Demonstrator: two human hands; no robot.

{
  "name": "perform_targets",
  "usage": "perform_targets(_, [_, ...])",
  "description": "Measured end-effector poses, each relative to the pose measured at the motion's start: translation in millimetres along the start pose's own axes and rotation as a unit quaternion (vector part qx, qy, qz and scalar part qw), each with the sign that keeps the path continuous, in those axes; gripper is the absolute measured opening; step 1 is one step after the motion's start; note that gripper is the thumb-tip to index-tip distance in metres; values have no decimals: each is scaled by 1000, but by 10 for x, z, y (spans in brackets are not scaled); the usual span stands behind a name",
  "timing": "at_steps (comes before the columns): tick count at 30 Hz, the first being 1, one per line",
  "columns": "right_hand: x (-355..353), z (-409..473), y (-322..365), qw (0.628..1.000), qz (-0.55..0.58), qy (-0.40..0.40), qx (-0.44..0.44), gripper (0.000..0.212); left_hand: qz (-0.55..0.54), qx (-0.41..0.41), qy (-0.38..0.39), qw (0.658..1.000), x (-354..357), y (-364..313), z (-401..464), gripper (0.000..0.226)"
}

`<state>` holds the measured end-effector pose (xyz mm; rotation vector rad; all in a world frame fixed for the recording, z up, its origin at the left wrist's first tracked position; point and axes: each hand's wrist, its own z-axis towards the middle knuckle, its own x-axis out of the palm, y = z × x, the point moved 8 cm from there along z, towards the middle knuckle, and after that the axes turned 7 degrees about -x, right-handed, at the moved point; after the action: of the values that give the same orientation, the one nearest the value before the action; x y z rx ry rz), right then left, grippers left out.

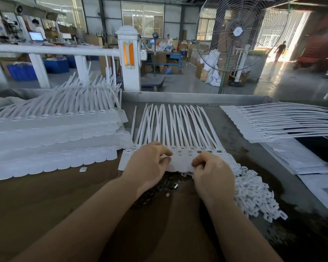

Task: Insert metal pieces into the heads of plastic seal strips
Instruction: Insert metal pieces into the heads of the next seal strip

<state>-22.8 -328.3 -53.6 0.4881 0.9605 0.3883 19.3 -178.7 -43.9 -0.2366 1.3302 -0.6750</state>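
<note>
A joined row of white plastic seal strips (180, 127) lies in the middle of the table, tails fanned away from me and heads (180, 157) toward me. My left hand (147, 166) rests on the left part of the row, its curled fingers over the heads. My right hand (213, 172) has its fingers curled at the heads' near edge, pinching there; what it pinches is hidden. A dark heap of small metal pieces (167, 183) lies just below the heads, between my wrists.
Layered stacks of seal strips (53, 140) fill the left of the table, and another stack (284, 122) lies at the right. A pile of small white plastic parts (254, 197) sits by my right wrist. Papers (301, 159) lie at right. A fan (237, 33) stands beyond the table.
</note>
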Motion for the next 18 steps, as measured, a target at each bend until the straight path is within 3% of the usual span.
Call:
perform_targets(7, [4, -3, -9, 1000, -1, -3, 0, 21, 83, -105, -112, 985, -513, 533, -257, 12])
perform_targets(10, [3, 0, 5, 1000, 0, -7, -3, 21, 90, -126, -105, 982, -548, 603, -306, 12])
perform_targets(14, [-11, -8, 8, 1000, 1, -9, -2, 21, 66, -85, -38, 993, -365, 401, -285, 9])
perform_targets(18, [-23, -10, 11, 1000, 1, -18, -1, 21, 128, -72, -69, 987, -332, 220, -214, 10])
